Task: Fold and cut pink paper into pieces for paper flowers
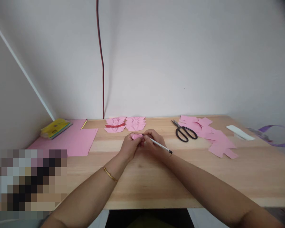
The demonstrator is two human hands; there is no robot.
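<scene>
My left hand (128, 148) is closed around a small folded piece of pink paper (136, 136) above the middle of the table. Close against it, my right hand (155, 141) grips a white pen (159, 145) with a dark end, its tip meeting the paper. Fingers of both hands partly cover the paper, so any marks on it are hidden. Just beyond my hands lie two rows of folded pink paper pieces (136, 123), with a red strip (118, 125) among the left ones.
Black-handled scissors (184, 131) lie at right beside pink paper scraps (207, 131). Farther right are a white strip (239, 132) and a purple loop (279, 136). At left, pink sheets (83, 142) carry a yellow packet (55, 127) and a yellow pencil (84, 123). A blurred patch hides the lower left.
</scene>
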